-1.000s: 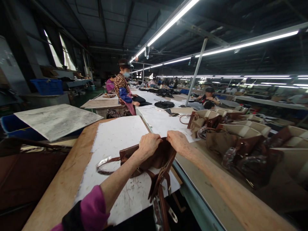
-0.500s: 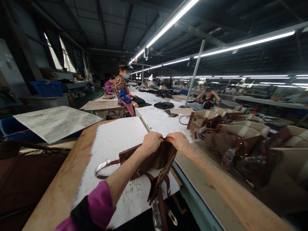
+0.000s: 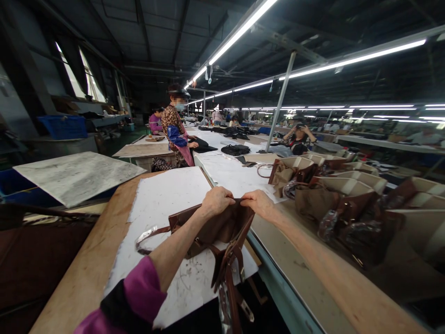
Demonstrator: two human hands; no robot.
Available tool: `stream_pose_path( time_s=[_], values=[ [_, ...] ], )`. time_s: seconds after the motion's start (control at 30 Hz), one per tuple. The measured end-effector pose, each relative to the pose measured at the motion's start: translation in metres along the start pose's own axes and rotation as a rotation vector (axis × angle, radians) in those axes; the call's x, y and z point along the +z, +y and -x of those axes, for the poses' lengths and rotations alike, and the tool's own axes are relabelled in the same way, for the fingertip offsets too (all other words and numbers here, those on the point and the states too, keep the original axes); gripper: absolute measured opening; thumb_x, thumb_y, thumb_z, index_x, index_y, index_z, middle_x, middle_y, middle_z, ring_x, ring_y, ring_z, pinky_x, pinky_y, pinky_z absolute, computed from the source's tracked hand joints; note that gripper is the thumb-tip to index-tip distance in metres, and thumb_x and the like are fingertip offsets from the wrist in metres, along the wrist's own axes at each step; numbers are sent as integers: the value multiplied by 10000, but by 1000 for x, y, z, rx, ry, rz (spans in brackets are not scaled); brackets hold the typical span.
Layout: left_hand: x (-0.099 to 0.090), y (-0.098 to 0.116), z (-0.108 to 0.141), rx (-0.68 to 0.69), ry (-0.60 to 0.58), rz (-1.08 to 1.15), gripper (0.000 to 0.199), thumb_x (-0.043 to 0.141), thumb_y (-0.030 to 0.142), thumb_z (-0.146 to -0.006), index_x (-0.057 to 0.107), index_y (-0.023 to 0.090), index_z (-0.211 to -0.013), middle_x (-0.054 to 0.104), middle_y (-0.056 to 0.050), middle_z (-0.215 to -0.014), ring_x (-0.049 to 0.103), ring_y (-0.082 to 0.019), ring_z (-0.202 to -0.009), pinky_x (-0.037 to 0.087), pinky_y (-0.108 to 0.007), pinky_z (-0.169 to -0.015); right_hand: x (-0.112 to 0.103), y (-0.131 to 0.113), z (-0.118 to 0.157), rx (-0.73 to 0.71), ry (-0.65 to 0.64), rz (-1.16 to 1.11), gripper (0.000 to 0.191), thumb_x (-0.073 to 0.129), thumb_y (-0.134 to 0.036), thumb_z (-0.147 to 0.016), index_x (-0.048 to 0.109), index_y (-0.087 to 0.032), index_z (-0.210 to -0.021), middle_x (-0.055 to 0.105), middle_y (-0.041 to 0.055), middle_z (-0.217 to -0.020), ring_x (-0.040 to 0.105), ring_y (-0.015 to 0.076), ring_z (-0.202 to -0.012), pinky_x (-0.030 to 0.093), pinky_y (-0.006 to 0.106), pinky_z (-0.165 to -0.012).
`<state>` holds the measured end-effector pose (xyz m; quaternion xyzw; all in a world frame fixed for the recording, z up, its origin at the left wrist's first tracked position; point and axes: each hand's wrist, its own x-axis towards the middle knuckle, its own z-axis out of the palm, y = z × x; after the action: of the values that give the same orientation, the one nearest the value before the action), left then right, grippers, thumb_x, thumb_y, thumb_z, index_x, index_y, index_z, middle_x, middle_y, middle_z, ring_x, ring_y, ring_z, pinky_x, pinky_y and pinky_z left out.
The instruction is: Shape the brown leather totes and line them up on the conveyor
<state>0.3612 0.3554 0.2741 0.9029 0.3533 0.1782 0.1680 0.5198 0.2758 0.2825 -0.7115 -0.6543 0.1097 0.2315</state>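
Note:
A brown handbag (image 3: 222,226) stands on a white sheet (image 3: 174,188) in front of me, its mouth spread open toward me. My left hand (image 3: 218,201) pinches the bag's far top edge. Close beside it, my right hand (image 3: 257,202) pinches the same edge near the right corner. Both hands' fingers are closed on the rim, and my left forearm hides part of the bag. One plastic-wrapped handle (image 3: 148,240) sticks out to the left. Straps and another wrapped handle (image 3: 225,308) hang down at the near side, by a metal-tipped tab (image 3: 247,311).
Several brown bags with pale linings (image 3: 347,195) crowd the table on the right. A large brown piece (image 3: 41,260) lies at the left, below a grey board (image 3: 79,176). One co-worker (image 3: 175,127) stands ahead by black pieces; another person (image 3: 299,139) sits farther right. A metal post (image 3: 281,102) rises from the table.
My hands have moved slightly apart along the bag's rim, which shows more between them. The whole view has shifted a little.

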Motion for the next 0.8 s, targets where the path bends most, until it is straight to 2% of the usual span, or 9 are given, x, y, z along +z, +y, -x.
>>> stream_pose_path(
  time_s=[0.17,0.33,0.43,0.6,0.8],
  values=[
    [-1,1,4,-41,-4,46,270,520,378,-679,658,260,-879,650,14,-794,552,-155,-758,408,-233,-669,2,-5,-1,-29,0,45,243,492,-353,-695,670,-190,-667,511,-29,-500,435,110,-519,255,220,-481],
    [-2,3,7,-33,-22,79,297,524,378,-674,653,256,-911,647,16,-774,556,-153,-754,406,-222,-637,2,-8,-3,-123,-82,-38,269,451,-342,-725,665,-180,-704,538,-26,-546,467,123,-570,291,219,-523],
    [-3,3,7,14,-49,116,283,503,339,-683,661,233,-892,645,15,-752,555,-155,-752,408,-223,-635,2,-6,-5,-116,-103,-54,283,439,-356,-725,647,-171,-678,519,-30,-535,454,121,-556,282,220,-512],
    [-11,3,7,35,-85,137,288,459,245,-689,654,202,-896,652,19,-780,555,-135,-742,419,-209,-663,4,-8,-5,-72,-44,-8,288,437,-375,-721,606,-172,-606,484,-31,-513,441,115,-537,265,220,-498],
    [-34,-14,38,-93,4,-42,247,522,286,-660,669,195,-836,655,-28,-786,563,-168,-737,424,-252,-671,6,-10,-2,-54,-15,-3,287,438,-387,-732,610,-181,-631,506,-31,-534,463,118,-553,283,219,-513]
  ],
)
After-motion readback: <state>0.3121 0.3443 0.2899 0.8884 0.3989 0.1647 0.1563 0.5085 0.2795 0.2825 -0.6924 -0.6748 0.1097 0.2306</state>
